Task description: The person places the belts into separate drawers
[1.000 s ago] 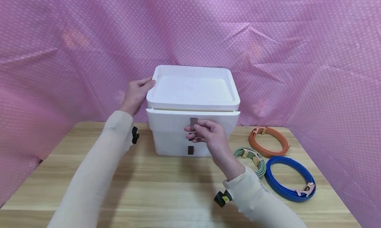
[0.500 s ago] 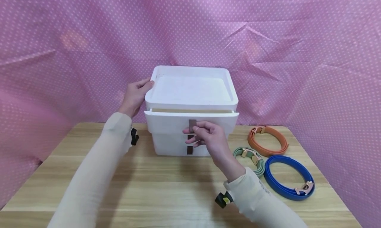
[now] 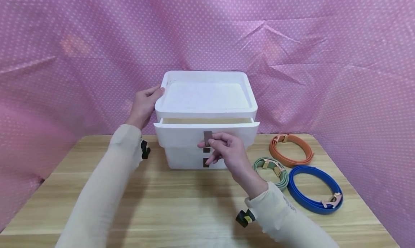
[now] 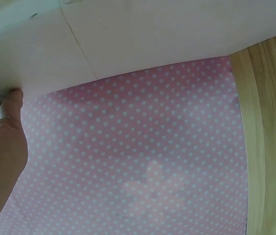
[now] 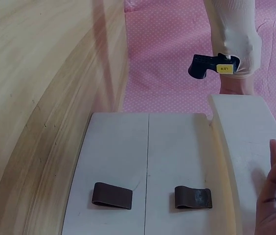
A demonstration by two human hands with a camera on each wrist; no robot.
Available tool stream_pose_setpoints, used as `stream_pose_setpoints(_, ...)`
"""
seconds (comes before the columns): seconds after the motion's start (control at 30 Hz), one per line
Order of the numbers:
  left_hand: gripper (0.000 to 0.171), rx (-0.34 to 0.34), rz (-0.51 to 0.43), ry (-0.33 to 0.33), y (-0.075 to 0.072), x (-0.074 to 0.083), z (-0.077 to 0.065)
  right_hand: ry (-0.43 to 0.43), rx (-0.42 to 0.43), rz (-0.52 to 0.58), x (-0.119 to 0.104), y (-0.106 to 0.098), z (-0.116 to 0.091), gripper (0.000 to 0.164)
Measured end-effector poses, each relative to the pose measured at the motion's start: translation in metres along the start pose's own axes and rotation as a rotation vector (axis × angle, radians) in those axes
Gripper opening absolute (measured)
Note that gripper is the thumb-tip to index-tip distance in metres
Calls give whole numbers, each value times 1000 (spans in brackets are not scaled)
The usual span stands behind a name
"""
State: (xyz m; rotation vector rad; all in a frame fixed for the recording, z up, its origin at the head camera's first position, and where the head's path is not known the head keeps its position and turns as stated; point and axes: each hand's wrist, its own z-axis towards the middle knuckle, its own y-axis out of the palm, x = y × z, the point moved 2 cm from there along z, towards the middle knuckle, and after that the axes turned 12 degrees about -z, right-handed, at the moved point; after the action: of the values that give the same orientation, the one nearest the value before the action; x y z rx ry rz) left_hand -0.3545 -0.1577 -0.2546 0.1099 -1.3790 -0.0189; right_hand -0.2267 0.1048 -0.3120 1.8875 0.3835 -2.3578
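A white drawer unit (image 3: 206,97) with a shallow tray-like top stands on the table. Its top drawer (image 3: 178,134) is pulled partway out, with a gap showing behind its front. My right hand (image 3: 230,150) pinches that drawer's brown pull tab (image 3: 208,136) between thumb and fingers. My left hand (image 3: 142,104) holds the unit's upper left edge, thumb on the rim. In the left wrist view its fingertips (image 4: 14,98) lie against the white side wall. Two lower brown tabs, one of them the bottom tab (image 5: 112,196), sit on shut drawers in the right wrist view.
To the right on the wooden table (image 3: 181,212) lie three coiled belts: an orange belt (image 3: 306,147), a green belt (image 3: 284,179) and a blue belt (image 3: 296,195). A pink dotted cloth (image 3: 207,32) hangs behind and along the sides.
The top drawer has slid further out toward me, its gap growing wider, with my right hand on the tab. My left hand keeps its hold on the unit.
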Motion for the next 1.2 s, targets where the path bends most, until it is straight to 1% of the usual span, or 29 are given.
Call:
stream_pose_setpoints(0.3, 60, 5, 6, -16, 1, 0, 0, 2, 6, -7, -3, 0, -6, 18)
stream_pose_setpoints(0.63, 60, 26, 12, 9, 1, -2, 2, -3, -16, -3, -3, 0, -8, 20)
stream_pose_setpoints(0.97, 58, 47, 17, 4, 1, 0, -1, -5, -36, -2, -5, 1, -13, 22)
stream_pose_setpoints(1.07, 57, 46, 9, 3, 0, 0, -1, -3, -37, 1, -5, 1, -14, 22)
stream_pose_setpoints(1.2, 59, 36, 29, -1, 1, 1, -1, 7, -34, 16, -4, 1, -17, 22)
